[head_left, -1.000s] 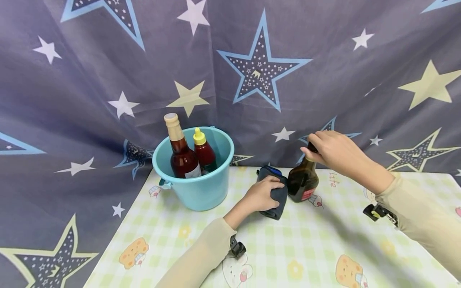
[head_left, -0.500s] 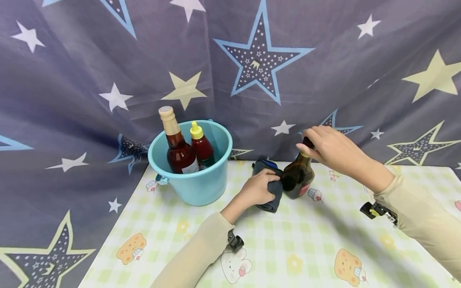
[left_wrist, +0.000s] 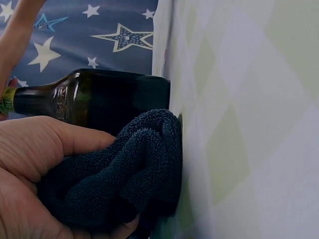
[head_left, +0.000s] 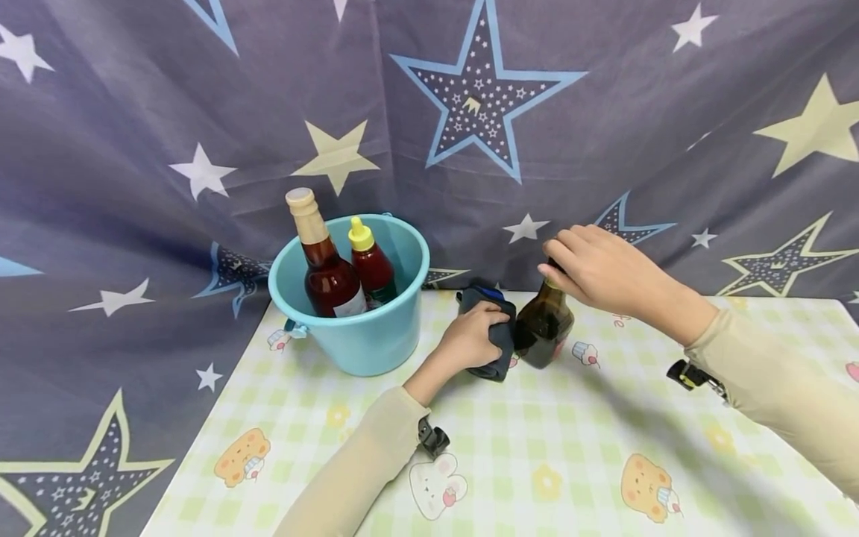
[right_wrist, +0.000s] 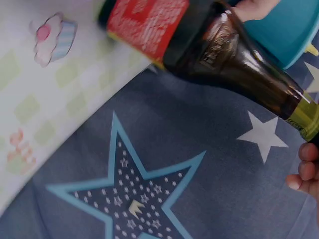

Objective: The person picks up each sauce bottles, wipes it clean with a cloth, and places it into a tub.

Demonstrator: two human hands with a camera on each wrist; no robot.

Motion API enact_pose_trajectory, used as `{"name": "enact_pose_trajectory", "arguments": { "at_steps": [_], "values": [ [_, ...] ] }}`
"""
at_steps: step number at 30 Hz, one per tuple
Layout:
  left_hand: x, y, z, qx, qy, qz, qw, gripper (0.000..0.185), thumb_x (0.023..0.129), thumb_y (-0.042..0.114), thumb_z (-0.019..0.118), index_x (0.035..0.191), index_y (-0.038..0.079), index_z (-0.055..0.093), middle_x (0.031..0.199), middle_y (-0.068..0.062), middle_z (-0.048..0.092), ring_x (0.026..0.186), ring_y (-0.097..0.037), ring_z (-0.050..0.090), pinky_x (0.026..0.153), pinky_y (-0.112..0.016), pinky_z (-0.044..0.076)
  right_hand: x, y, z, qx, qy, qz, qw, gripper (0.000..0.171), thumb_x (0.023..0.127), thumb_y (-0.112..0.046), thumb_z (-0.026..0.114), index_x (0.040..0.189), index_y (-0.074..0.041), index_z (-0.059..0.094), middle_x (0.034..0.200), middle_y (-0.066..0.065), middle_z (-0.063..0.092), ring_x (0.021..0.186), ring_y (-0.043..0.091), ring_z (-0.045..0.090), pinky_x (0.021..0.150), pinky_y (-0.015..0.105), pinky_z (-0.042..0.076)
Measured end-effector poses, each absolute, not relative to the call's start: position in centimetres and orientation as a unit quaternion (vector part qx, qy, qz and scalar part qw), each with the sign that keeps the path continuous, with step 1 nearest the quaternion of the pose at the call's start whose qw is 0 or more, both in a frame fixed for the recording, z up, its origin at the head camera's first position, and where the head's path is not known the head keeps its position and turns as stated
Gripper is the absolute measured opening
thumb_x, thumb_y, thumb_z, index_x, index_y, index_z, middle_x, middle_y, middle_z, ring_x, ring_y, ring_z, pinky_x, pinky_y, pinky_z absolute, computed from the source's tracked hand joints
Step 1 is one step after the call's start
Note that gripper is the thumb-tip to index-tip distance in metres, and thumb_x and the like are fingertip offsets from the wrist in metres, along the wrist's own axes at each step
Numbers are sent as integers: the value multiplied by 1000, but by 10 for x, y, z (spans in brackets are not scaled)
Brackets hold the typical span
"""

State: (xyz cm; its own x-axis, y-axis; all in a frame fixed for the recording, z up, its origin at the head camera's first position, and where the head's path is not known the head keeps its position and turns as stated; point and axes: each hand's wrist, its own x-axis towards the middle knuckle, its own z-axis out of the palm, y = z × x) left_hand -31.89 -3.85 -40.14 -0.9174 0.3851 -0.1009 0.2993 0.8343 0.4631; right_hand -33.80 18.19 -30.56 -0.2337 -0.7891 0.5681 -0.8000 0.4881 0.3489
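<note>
My left hand (head_left: 470, 337) grips a folded dark blue towel (left_wrist: 144, 164) low against the table, thumb on one side and fingertips showing below it. Just right of the towel is a dark brown glass bottle (head_left: 545, 324) with a red label (right_wrist: 147, 22). My right hand (head_left: 597, 265) holds this bottle from above by its capped neck, covering most of the cap. The bottle leans slightly, its base at or just above the tabletop. In the left wrist view, the bottle is close behind the towel; whether they touch is unclear.
A light blue bucket (head_left: 376, 347) stands left of the towel. Inside it lean a tall red-brown bottle (head_left: 332, 283) and a red squeeze bottle (head_left: 372, 265) with a yellow cap. Behind the checked tablecloth (head_left: 483, 440) hangs a starry curtain (head_left: 443, 224).
My right hand has moved the brown bottle leftward and turned it, so less red label shows. The towel has shifted slightly left under my left hand. The head view has tilted down a little.
</note>
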Motion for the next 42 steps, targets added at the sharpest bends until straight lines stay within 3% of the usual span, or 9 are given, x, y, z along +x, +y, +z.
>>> {"name": "enact_pose_trajectory", "arguments": {
  "at_steps": [13, 17, 21, 24, 28, 35, 42],
  "values": [
    [-321, -43, -402, 181, 951, 230, 95, 60, 90, 13, 75, 148, 17, 57, 159, -3, 43, 143, -28, 47, 112, -45, 45, -350, 181, -308, 532, -787, 8, 311, 52, 114, -33, 20, 105, 3, 58, 86, 11, 49, 72, 24, 41, 68, 36, 37],
    [-321, -42, -402, 181, 951, 232, 94, 60, 90, 12, 75, 147, 16, 57, 159, -4, 44, 143, -28, 47, 113, -45, 45, -351, 182, -307, 520, -785, -10, 338, 55, 113, -38, 22, 105, 2, 59, 84, 11, 52, 70, 26, 45, 67, 39, 42],
    [-321, -42, -402, 180, 951, 232, 94, 60, 90, 13, 75, 147, 17, 57, 159, -3, 44, 143, -27, 47, 113, -44, 45, -348, 178, -305, 491, -773, -42, 400, 58, 113, -43, 25, 93, 0, 57, 72, 9, 50, 60, 28, 47, 58, 39, 43],
    [-322, -42, -403, 181, 951, 232, 94, 60, 90, 14, 75, 147, 17, 57, 159, -3, 44, 143, -27, 47, 113, -44, 45, -347, 174, -305, 481, -768, -47, 420, 53, 113, -38, 28, 84, -1, 52, 65, 8, 44, 53, 26, 43, 51, 36, 39],
    [-322, -41, -403, 182, 950, 234, 95, 59, 91, 14, 75, 147, 18, 57, 159, -3, 43, 143, -27, 47, 113, -44, 45, -347, 174, -307, 487, -773, -27, 406, 47, 113, -29, 27, 83, 0, 50, 66, 8, 41, 53, 25, 39, 52, 36, 38],
    [-320, -40, -405, 182, 951, 231, 99, 60, 90, 15, 76, 147, 18, 57, 159, -2, 43, 142, -27, 48, 112, -44, 45, -346, 179, -313, 514, -773, 6, 371, 46, 113, -29, 24, 88, -2, 52, 72, 7, 42, 61, 23, 37, 61, 35, 36],
    [-320, -40, -404, 183, 950, 235, 92, 60, 90, 14, 76, 147, 18, 58, 158, -2, 44, 143, -26, 47, 113, -44, 45, -348, 177, -315, 525, -757, 9, 389, 42, 113, -27, 28, 89, -2, 51, 73, 7, 40, 60, 21, 33, 60, 33, 31]
  ]
}}
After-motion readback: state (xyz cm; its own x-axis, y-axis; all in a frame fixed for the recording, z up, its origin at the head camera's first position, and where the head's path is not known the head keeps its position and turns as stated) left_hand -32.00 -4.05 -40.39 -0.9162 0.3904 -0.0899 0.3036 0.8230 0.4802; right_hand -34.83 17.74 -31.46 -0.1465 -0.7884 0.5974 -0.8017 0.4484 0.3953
